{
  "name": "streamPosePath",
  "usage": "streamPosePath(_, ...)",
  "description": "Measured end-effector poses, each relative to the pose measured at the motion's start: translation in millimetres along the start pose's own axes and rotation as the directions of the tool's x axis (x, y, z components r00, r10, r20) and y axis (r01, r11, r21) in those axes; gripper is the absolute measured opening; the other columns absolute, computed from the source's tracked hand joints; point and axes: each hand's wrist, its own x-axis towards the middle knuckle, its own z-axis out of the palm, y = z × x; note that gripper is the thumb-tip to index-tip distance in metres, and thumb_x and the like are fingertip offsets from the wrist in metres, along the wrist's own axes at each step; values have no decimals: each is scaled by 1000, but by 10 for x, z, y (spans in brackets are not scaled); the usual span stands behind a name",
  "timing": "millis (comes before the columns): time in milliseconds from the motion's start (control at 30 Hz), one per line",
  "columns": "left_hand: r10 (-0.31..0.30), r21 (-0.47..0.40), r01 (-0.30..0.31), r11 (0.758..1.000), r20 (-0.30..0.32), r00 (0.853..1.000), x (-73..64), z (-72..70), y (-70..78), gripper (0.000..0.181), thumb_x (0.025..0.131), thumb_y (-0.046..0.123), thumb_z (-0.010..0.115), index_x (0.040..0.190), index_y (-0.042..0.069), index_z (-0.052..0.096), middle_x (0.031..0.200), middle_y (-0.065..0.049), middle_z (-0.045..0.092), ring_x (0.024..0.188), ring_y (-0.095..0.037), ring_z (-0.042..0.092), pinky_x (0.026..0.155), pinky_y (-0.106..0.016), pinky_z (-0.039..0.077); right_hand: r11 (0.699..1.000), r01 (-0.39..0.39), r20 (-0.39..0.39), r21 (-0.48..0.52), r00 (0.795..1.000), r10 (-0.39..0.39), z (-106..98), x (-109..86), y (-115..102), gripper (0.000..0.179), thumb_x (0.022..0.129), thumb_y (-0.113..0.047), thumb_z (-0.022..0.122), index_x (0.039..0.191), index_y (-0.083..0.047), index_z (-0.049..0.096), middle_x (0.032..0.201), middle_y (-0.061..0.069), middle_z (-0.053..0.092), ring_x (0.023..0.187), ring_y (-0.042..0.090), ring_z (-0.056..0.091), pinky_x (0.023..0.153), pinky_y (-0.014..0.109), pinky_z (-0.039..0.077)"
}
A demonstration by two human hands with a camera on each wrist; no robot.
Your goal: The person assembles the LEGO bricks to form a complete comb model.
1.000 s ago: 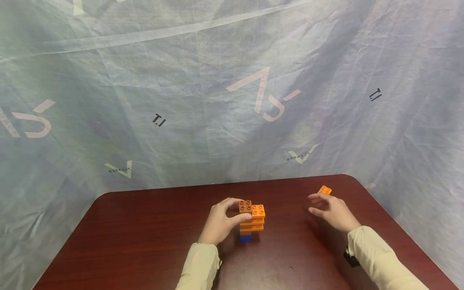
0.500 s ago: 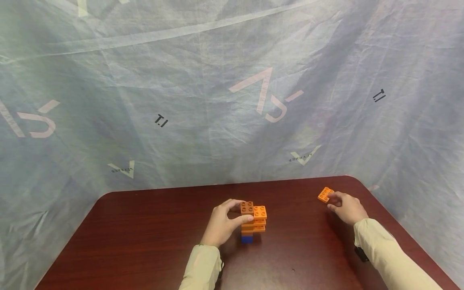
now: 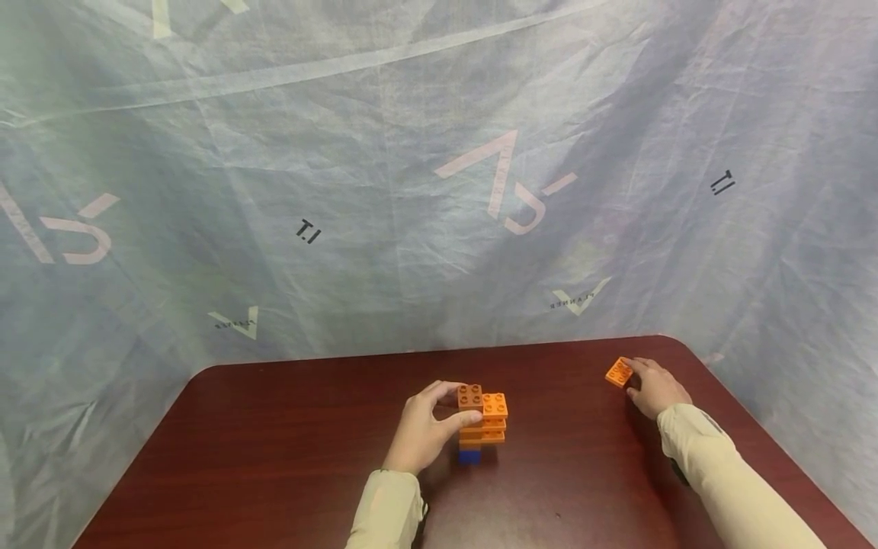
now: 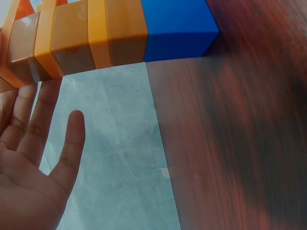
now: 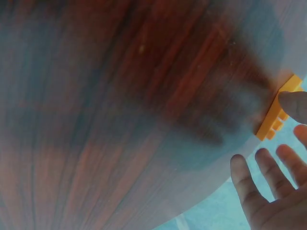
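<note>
Around the top of a tower of toy building bricks (image 3: 470, 441), my left hand (image 3: 424, 431) grips with thumb and fingers. The tower stands upright on a blue brick (image 4: 180, 31), with brown and orange bricks stacked above. Several flat orange bricks (image 3: 495, 405) jut from its right side. My right hand (image 3: 655, 389) is at a loose flat orange brick (image 3: 617, 374) lying at the far right. Its index finger overlaps the brick's right corner in the head view. In the right wrist view the thumb (image 5: 292, 105) covers part of that brick, while the other fingers (image 5: 247, 184) spread out straight.
Both things stand on a dark red wooden table (image 3: 295, 442) with rounded far corners. A grey fabric sheet (image 3: 370, 191) with printed letters hangs behind it and along the sides.
My right hand has moved right and away from me to the loose orange brick, reaching it about half a second ago and shifting slightly since. The left hand keeps its grip on the tower.
</note>
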Motion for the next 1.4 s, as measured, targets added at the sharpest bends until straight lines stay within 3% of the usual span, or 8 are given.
streamPosePath(200, 26, 7, -26, 1000, -12, 1000, -1, 2, -11, 39, 88, 32, 81, 119, 11, 72, 108, 0, 69, 98, -20, 69, 85, -33, 57, 1000, -16, 12, 9, 1000, 16, 49, 103, 63, 60, 83, 1, 62, 142, 9, 49, 145, 38, 41, 119, 68, 43, 96, 71, 42)
streamPosePath(467, 22, 2, -22, 1000, -18, 1000, 3, 23, -6, 40, 88, 34, 81, 119, 11, 72, 109, 0, 69, 100, -21, 68, 87, -40, 57, 997, -74, 156, 29, 985, 69, 23, 181, 146, 65, 84, -1, 57, 146, 10, 41, 146, 41, 36, 124, 69, 38, 96, 71, 41)
streamPosePath(667, 16, 12, -16, 1000, -18, 1000, 2, 27, 2, 41, 88, 36, 81, 120, 13, 72, 109, 3, 69, 102, -18, 66, 88, -36, 56, 997, -77, 103, 27, 992, 73, -54, 132, 82, 56, 81, -9, 77, 128, 12, 55, 121, 40, 51, 107, 58, 52, 88, 68, 46)
streamPosePath(767, 16, 17, -16, 1000, -19, 1000, -3, 21, 3, 41, 88, 36, 81, 120, 12, 72, 110, 2, 69, 102, -19, 66, 88, -35, 56, 996, -72, 91, 55, 994, 67, -93, 115, 50, 55, 79, -10, 82, 123, 12, 57, 117, 38, 53, 104, 55, 53, 86, 67, 46)
streamPosePath(1033, 23, 20, -23, 1000, -20, 1000, -6, 15, -5, 42, 88, 35, 81, 121, 10, 71, 110, 0, 69, 103, -22, 67, 87, -36, 56, 995, -65, 161, 81, 986, 51, -63, 102, 60, 70, 89, -23, 78, 140, 13, 47, 133, 44, 47, 117, 62, 48, 94, 70, 43)
streamPosePath(1267, 20, -13, -20, 1000, -18, 1000, -7, 20, 1, 40, 88, 32, 82, 120, 10, 72, 109, -1, 69, 99, -22, 68, 86, -34, 57, 989, -108, 143, 96, 985, 94, -31, 97, 36, 54, 87, -22, 80, 127, 10, 62, 112, 34, 60, 97, 49, 60, 84, 61, 49)
streamPosePath(1400, 10, -5, -10, 1000, -17, 1000, -12, 8, 5, 40, 88, 32, 81, 120, 10, 71, 108, 0, 68, 100, -21, 67, 87, -37, 57, 991, -103, 131, 86, 987, 92, -33, 105, -7, 46, 86, -21, 81, 118, 9, 67, 110, 31, 63, 96, 48, 61, 83, 60, 49)
